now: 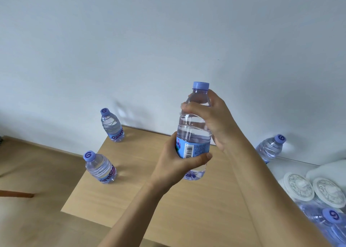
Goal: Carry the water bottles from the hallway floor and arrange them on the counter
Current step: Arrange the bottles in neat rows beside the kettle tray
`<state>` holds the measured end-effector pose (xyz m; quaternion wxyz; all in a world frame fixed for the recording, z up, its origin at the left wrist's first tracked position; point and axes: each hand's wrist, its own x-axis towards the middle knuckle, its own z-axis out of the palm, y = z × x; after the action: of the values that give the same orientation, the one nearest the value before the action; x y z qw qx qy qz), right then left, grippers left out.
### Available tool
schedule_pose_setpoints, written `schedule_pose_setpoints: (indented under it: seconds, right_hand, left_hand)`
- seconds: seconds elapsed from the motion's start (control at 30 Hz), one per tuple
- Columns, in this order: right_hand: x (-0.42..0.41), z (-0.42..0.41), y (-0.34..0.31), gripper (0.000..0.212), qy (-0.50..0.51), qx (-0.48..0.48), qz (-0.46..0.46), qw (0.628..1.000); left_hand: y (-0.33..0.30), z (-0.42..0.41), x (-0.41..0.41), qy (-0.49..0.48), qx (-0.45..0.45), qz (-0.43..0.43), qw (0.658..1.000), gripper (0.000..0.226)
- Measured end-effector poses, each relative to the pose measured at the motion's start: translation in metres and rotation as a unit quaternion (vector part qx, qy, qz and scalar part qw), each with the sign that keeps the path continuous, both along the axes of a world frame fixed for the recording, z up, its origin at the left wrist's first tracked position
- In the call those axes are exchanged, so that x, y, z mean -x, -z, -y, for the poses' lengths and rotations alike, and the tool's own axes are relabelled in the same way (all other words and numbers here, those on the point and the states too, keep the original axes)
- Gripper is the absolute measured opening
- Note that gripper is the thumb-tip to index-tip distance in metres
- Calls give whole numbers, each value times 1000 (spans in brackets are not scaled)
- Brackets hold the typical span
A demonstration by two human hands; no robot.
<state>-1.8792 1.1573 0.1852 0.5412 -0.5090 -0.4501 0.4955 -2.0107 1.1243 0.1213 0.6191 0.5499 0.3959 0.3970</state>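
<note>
Wall point(168, 31), pale and bare, fills the upper half of the view above a light wood counter point(149, 200), which runs from the wall toward the camera. Two bare forearms reach out over the counter, and between them a held bottle point(194, 132) stands upright in the air above the wood, full of clear water, with a blue cap and a blue label. Left hand point(177, 164) is wrapped around the label near the base of the held bottle, its fingers closed on the plastic. Right hand point(215, 119) clasps the shoulder of the same bottle just under the cap. Left of the held bottle, a back bottle point(112, 126) stands on the counter's far corner by the wall, and a front bottle point(100, 167) stands at the counter's left edge, nearer the camera. Right of the held bottle, a right bottle point(270, 148) stands against the wall, well apart from the other two. Two white round lids point(297, 186) lie beyond the counter's right side, and a cap point(333, 215) marked with a swirl shows just below them.
</note>
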Motion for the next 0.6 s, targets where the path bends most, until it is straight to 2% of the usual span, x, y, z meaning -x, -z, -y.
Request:
schedule_pose_setpoints:
  seconds: [0.07,0.13,0.23,0.3,0.47,0.53,0.6]
  right_hand:
    - [9,4,2,34,67,-16,60,996]
    - [17,8,3,35,103,-27,62,992]
    - [19,7,-1,27,121,-39,76,989]
    - [16,5,-6,22,101,-39,55,993]
    - [2,-1,-14,22,13,2,-95,995]
    - [-4,0,-15,23,-14,0,-103,995]
    - [-6,1,-16,25,-30,-9,-71,997]
  left_hand:
    - [-1,0,-4,-32,-8,-1,999,44]
    - [-1,0,-7,-53,-16,0,998,48]
    - [-1,2,-8,-51,-20,-6,998,54]
    - [-3,2,-6,-32,-16,-14,999,55]
    - [-11,-4,1,34,8,17,999,55]
    - [-14,-5,1,49,2,23,999,55]
    - [-15,-5,0,38,0,26,999,52]
